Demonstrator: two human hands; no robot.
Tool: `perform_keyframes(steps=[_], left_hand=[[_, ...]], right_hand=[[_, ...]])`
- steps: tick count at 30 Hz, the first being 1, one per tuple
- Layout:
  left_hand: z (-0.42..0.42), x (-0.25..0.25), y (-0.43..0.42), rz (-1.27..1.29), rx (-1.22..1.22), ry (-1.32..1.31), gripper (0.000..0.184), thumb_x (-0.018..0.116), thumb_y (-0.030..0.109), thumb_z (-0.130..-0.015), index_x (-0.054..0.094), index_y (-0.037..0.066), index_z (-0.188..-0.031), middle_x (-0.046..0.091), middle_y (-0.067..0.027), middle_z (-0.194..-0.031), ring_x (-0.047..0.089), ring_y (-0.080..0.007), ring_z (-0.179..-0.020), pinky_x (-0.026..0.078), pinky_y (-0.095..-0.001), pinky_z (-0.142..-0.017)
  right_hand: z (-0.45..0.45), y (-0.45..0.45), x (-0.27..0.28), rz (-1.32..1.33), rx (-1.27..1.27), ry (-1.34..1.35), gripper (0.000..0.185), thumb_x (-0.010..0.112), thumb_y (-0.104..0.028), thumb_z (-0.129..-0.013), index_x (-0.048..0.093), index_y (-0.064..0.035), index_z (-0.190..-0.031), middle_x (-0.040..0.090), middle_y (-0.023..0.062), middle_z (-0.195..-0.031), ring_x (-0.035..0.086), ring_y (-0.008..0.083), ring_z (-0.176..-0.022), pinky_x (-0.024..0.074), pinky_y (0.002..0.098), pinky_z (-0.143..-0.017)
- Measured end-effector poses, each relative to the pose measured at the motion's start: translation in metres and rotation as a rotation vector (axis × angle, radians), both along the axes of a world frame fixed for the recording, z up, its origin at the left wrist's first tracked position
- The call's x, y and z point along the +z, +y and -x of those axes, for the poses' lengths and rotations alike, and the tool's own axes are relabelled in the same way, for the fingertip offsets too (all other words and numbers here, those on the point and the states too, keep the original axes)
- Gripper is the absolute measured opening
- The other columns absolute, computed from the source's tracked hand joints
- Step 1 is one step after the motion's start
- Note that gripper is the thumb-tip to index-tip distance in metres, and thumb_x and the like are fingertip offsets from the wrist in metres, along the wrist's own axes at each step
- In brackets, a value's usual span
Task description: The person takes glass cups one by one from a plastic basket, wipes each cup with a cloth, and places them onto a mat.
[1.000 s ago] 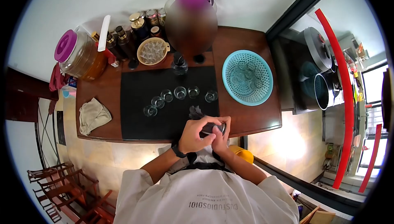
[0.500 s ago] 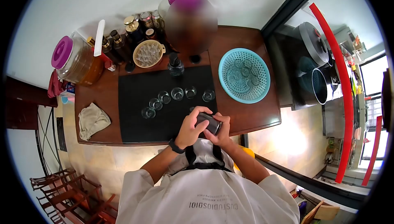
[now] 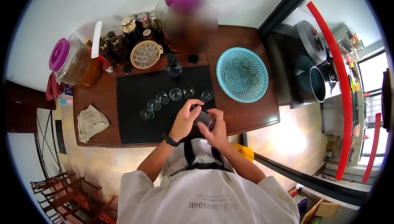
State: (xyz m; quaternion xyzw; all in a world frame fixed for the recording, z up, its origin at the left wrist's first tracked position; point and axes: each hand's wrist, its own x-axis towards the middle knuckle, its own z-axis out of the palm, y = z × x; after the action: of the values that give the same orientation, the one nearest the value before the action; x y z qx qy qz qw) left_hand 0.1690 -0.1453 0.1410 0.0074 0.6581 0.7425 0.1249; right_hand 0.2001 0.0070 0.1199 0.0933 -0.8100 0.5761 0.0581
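Close to the table's front edge, a clear glass vessel (image 3: 208, 121), looking dark against the black mat, is between my two hands. My right hand (image 3: 216, 131) grips it from the right, with the thumb along its near side. My left hand (image 3: 184, 121), with a black wristband, curls round its left end, thumb over the top. The fingers partly hide the vessel, so its exact shape is unclear. Several small clear glasses, one of them this glass (image 3: 175, 94), stand in a curved row on the black mat (image 3: 135, 88) beyond my hands.
A stoppered glass bottle (image 3: 174, 66) stands at the mat's far edge. To the right is a blue colander (image 3: 221, 86) with glasses inside. A grey cloth (image 3: 92, 123) lies at left. Behind are a small basket (image 3: 134, 60), dark bottles (image 3: 119, 45) and a purple-lidded jar (image 3: 84, 70).
My hands have turned the glass vessel and shifted slightly left. The right fingers have loosened and spread a little. The row of glasses has stayed in place.
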Motion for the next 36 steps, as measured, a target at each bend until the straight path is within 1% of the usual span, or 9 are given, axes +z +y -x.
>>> perform_keyframes(steps=[6, 13, 16, 22, 26, 30, 32, 34, 36], left_hand=[[-0.014, 0.004, 0.003, 0.065, 0.019, 0.395, 0.029, 0.059, 0.011, -0.076, 0.054, 0.002, -0.104, 0.063, -0.0108, -0.082, 0.064, -0.0233, -0.072, 0.049, -0.03, -0.069], [-0.01, 0.012, -0.002, 0.321, -0.066, 0.846, 0.043, 0.062, 0.027, -0.067, 0.056, 0.002, -0.101, 0.064, -0.0141, -0.085, 0.064, -0.0337, -0.072, 0.05, -0.0334, -0.074], [-0.006, 0.014, -0.004, 0.228, -0.094, 0.386, 0.039, 0.058, 0.024, -0.075, 0.054, -0.001, -0.105, 0.062, -0.015, -0.09, 0.064, -0.0262, -0.077, 0.048, -0.0291, -0.075], [-0.003, 0.028, -0.004, 0.084, -0.113, 0.177, 0.035, 0.049, 0.026, -0.086, 0.055, -0.002, -0.108, 0.06, -0.0121, -0.099, 0.058, -0.0175, -0.087, 0.044, -0.0282, -0.08], [-0.007, 0.021, -0.005, 0.033, -0.201, 0.369, 0.044, 0.057, 0.035, -0.081, 0.055, -0.002, -0.105, 0.062, -0.0118, -0.09, 0.062, -0.0204, -0.079, 0.046, -0.0285, -0.072], [-0.005, 0.017, -0.005, 0.187, -0.246, 0.78, 0.036, 0.059, 0.032, -0.075, 0.057, 0.003, -0.096, 0.066, -0.009, -0.075, 0.068, -0.0203, -0.071, 0.052, -0.0316, -0.074], [-0.007, 0.027, -0.007, 0.242, -0.292, 0.759, 0.033, 0.056, 0.024, -0.073, 0.057, 0.002, -0.097, 0.065, -0.0092, -0.076, 0.068, -0.0201, -0.072, 0.052, -0.0335, -0.076], [-0.008, 0.035, -0.006, 0.069, -0.259, 0.165, 0.033, 0.055, 0.02, -0.071, 0.057, 0.001, -0.098, 0.063, -0.0086, -0.075, 0.066, -0.0192, -0.07, 0.05, -0.0313, -0.078], [0.0, 0.012, -0.007, 0.018, -0.085, 0.406, 0.027, 0.052, 0.018, -0.084, 0.058, 0.001, -0.105, 0.063, -0.0089, -0.083, 0.062, -0.0144, -0.071, 0.049, -0.0272, -0.066]], right_hand=[[-0.011, -0.005, -0.016, 0.037, 0.051, 0.183, 0.048, 0.071, -0.019, -0.08, 0.04, -0.0019, -0.114, 0.059, 0.0156, -0.091, 0.062, 0.0247, -0.077, 0.0499, 0.0346, -0.067], [-0.008, -0.007, 0.024, 1.123, -0.036, -1.0, 0.026, 0.049, -0.035, -0.095, 0.045, -0.0113, -0.103, 0.054, 0.0028, -0.087, 0.051, 0.0063, -0.072, 0.0399, 0.0201, -0.057], [-0.007, -0.005, 0.013, 0.924, 0.019, -0.983, 0.032, 0.057, -0.035, -0.091, 0.046, -0.0091, -0.106, 0.056, 0.0034, -0.085, 0.053, 0.0093, -0.07, 0.0424, 0.0248, -0.058], [0.001, 0.004, 0.021, -0.273, 0.111, 0.302, 0.047, 0.073, -0.02, -0.079, 0.044, -0.0014, -0.111, 0.058, 0.0117, -0.087, 0.058, 0.0178, -0.075, 0.0482, 0.0318, -0.066], [-0.013, -0.007, 0.001, 0.528, -0.024, -0.234, 0.042, 0.07, -0.015, -0.08, 0.044, -0.0026, -0.11, 0.059, 0.0053, -0.085, 0.059, 0.0181, -0.073, 0.0482, 0.0303, -0.077], [-0.02, 0.006, 0.023, 1.272, 0.207, -1.041, 0.03, 0.049, -0.039, -0.092, 0.052, -0.0116, -0.103, 0.056, 0.001, -0.084, 0.052, 0.0104, -0.072, 0.041, 0.0261, -0.064], [-0.02, 0.002, 0.025, 1.165, 0.187, -1.04, 0.04, 0.04, -0.051, -0.09, 0.057, -0.0147, -0.095, 0.056, 0.0003, -0.084, 0.052, 0.0094, -0.073, 0.0381, 0.0229, -0.058], [-0.012, 0.0, 0.04, 1.031, 0.14, -1.097, 0.04, 0.042, -0.051, -0.09, 0.056, -0.0147, -0.096, 0.055, 0.0001, -0.082, 0.052, 0.0098, -0.071, 0.0381, 0.023, -0.058], [-0.011, -0.004, 0.034, 1.012, 0.095, -1.04, 0.035, 0.05, -0.046, -0.092, 0.049, -0.0124, -0.102, 0.055, 0.0015, -0.081, 0.048, 0.0093, -0.063, 0.0372, 0.0245, -0.06]])
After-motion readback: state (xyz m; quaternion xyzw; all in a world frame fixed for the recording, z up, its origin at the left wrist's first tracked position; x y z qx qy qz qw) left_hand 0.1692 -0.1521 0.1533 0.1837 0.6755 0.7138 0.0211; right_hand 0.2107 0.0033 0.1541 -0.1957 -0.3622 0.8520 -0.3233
